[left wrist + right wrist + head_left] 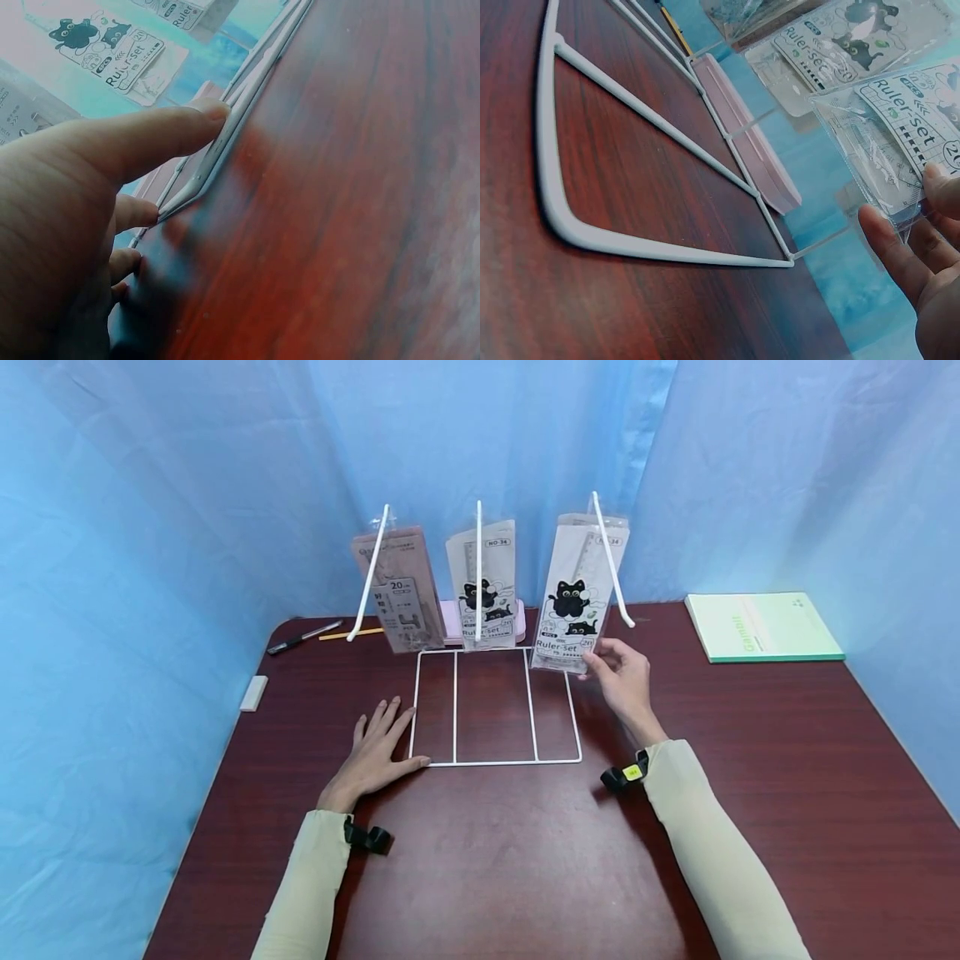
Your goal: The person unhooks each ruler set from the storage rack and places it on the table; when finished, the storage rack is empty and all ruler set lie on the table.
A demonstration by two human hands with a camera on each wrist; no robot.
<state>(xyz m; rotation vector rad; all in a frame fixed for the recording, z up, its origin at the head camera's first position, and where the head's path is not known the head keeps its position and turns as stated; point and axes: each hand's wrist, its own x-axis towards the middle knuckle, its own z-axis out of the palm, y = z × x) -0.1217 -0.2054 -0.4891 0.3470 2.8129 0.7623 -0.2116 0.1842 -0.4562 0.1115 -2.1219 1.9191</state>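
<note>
A white wire display rack (495, 763) stands on the table, with packs hanging from its three prongs. On the right prong hangs a clear ruler-set pack (567, 602) with black cats printed on it. My right hand (624, 681) pinches that pack's lower right corner between thumb and fingers, as the right wrist view confirms. Another ruler-set pack (487, 585) hangs from the middle prong, and a pinkish pack (405, 597) from the left one. My left hand (375, 756) lies with fingers spread at the rack base's front left corner, thumb touching the wire (225, 142).
Behind the rack lies a pink case (742, 135). A black pen (303, 637), a yellow pencil (352, 633) and a white eraser (254, 693) are at the left. A green notebook (765, 627) rests at the back right. Blue curtains (510, 435) surround the table.
</note>
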